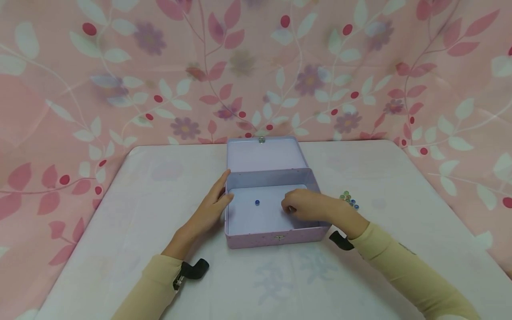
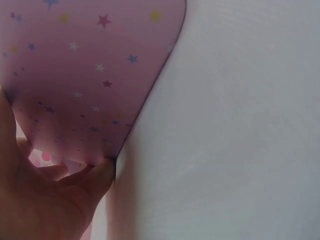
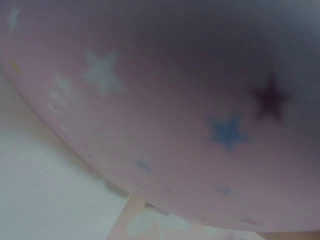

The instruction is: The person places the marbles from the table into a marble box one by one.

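Nearest the desk's (image 1: 120, 249) front edge, two forearms in pale beige sleeves reach forward, each with a black strap at the wrist. The left hand (image 1: 208, 209) lies flat against the outer left wall of the tin box (image 1: 276, 238), fingers straight and close together, thumb hooked over the rim; the left wrist view shows the fingertips (image 2: 102, 172) pressed to the box's pink, star-printed side (image 2: 85, 75) where it meets the white cloth. The right hand (image 1: 306, 205) reaches over the right wall into the box, knuckles up and fingers curled downward toward the floor of the box; whether they pinch anything cannot be told, since the hand hides its own fingertips. The right wrist view shows only a blurred stretch of the same pink starred wall (image 3: 190, 125). The box is a shallow rectangular tin with rounded corners, smooth and lilac inside, with a small metal clasp on its front wall, standing near the middle of the desk. On its floor a single small blue marble (image 1: 257, 202) rests left of the right hand, apart from it. Just beside the box's right wall, a small cluster of glassy marbles (image 1: 349, 199) lies on the cloth. The hinged lid (image 1: 262, 155) stands open toward the desk's far edge, before a pink floral curtain (image 1: 120, 80).
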Tool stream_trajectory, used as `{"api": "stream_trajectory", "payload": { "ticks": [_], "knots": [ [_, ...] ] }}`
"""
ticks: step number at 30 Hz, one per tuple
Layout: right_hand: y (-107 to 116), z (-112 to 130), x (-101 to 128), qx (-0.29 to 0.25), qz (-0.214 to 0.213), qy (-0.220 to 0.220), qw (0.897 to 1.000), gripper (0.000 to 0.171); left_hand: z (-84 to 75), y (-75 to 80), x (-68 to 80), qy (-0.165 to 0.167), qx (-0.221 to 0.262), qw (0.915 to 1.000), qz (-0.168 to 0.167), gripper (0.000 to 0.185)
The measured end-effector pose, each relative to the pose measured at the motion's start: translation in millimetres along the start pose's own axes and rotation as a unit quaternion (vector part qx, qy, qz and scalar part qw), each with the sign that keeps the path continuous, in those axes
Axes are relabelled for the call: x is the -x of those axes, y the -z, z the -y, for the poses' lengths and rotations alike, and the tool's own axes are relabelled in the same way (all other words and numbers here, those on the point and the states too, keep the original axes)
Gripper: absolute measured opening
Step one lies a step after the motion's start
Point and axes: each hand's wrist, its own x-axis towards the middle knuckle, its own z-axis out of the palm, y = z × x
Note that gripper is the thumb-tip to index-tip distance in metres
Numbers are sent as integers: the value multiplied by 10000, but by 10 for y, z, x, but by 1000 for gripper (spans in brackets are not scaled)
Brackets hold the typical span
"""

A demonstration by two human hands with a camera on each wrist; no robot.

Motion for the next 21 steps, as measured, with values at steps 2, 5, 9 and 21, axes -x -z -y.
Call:
{"api": "stream_trajectory", "payload": {
  "ticks": [2,5,9,21],
  "knots": [
    [-6,8,-7,50,39,2,10000,23,4,1,-1,19,-13,10000,-10,68],
    [-17,17,-14,133,52,22,9999,22,3,3,1,73,-27,10000,-10,67],
    [-26,36,-12,193,31,-25,9998,21,-8,3,2,165,30,9999,14,68],
    [-34,82,2,271,-92,-164,9995,20,-152,18,26,324,-3,9995,60,68]
  ]
}}
